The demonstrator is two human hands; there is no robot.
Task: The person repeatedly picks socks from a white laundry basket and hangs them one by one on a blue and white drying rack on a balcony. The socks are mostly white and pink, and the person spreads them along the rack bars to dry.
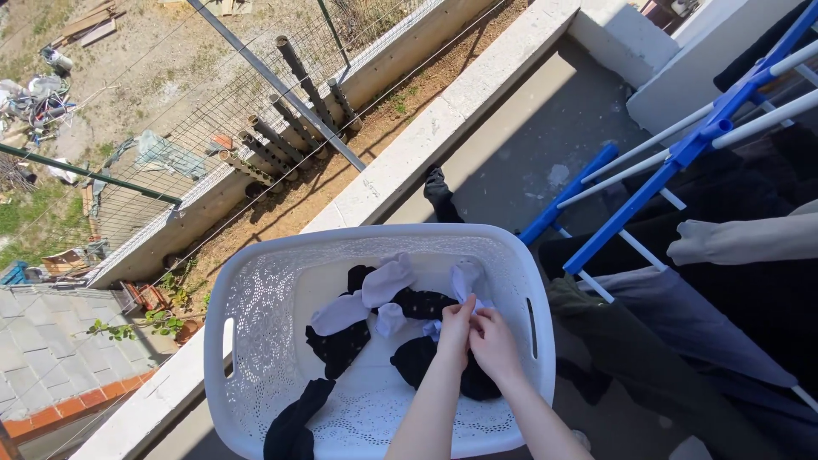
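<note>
Our fingers [461,308] of both hands are pinched together on a small pale lavender sock [466,281] inside the basket, the left hand [454,334] and the right hand [494,342] touching each other side by side as they grasp the cloth. Just under our hands lies a black garment [417,358], and to the left of it a black sock with small dots [339,345] lies beside two more pale socks [365,298]. Another black piece [292,426] hangs over the near rim. All of this sits in a white plastic laundry basket [247,315] with lace-like perforated walls and slot handles, which rests on the pale stone parapet [426,140] of a balcony. To the right we see a drying rack with blue joints and white rods [682,153], with dark clothes draped on it and a cream sock [724,241] hung across one rod. A single black sock [440,194] lies on the balcony floor beyond the basket. Past the parapet, well below, there is a wire fence [256,94] and bare ground.
</note>
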